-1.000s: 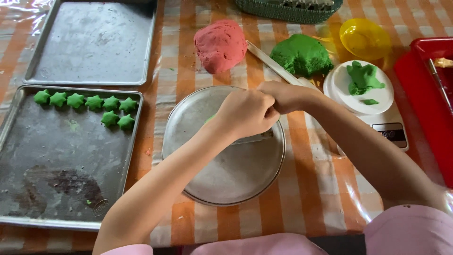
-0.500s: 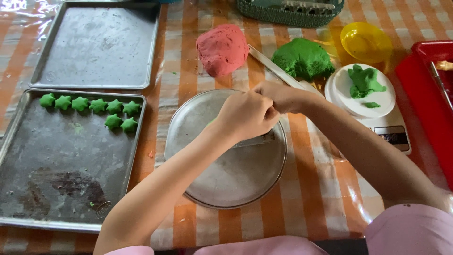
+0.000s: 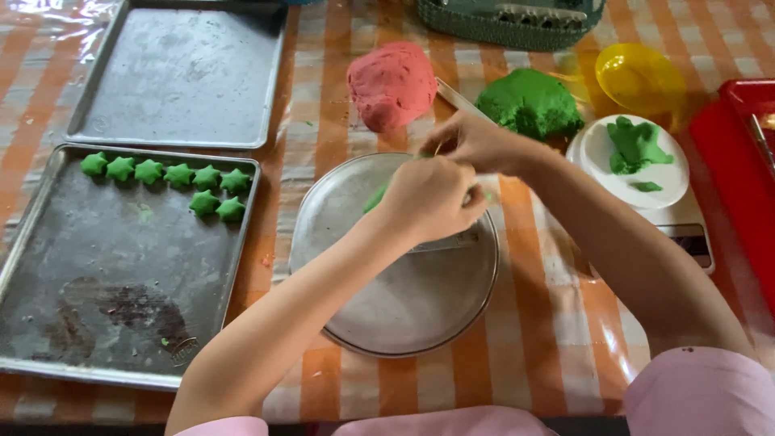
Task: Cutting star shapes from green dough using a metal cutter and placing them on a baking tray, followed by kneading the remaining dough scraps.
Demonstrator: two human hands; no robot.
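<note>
Both hands meet over the round metal pan [image 3: 404,307]. The left hand [image 3: 432,198] is curled closed, fingers folded down on a small piece of green dough [image 3: 374,199] that peeks out at its left side; how much dough it encloses cannot be told. The right hand [image 3: 476,141] sits just behind it, fingertips pinched together against the left hand's knuckles. Whether it grips dough or a small tool is hidden.

Layout, left to right:
- Near left: a dark baking tray [image 3: 121,323] carrying eight green star pieces [image 3: 165,178] in its upper corner, six in a row and two below.
- Far left: a second baking tray [image 3: 182,77], bare metal.
- Centre: the round pan, directly under the hands, on the orange-checked tablecloth [image 3: 557,323].
- Behind the pan: a red dough lump [image 3: 391,85] and, to its right, a large green dough lump [image 3: 529,101], well apart from the trays.
- Right: a white dish [image 3: 597,165] holding green scraps, resting on a kitchen scale; a yellow bowl [image 3: 638,77] behind it; a red tray [image 3: 747,153] at the edge.

Judged step: shaping one green piece between the hands. The next move appears to call for a light release so the shape keeps its points, then a carry leftward to the open space beside the stars.
</note>
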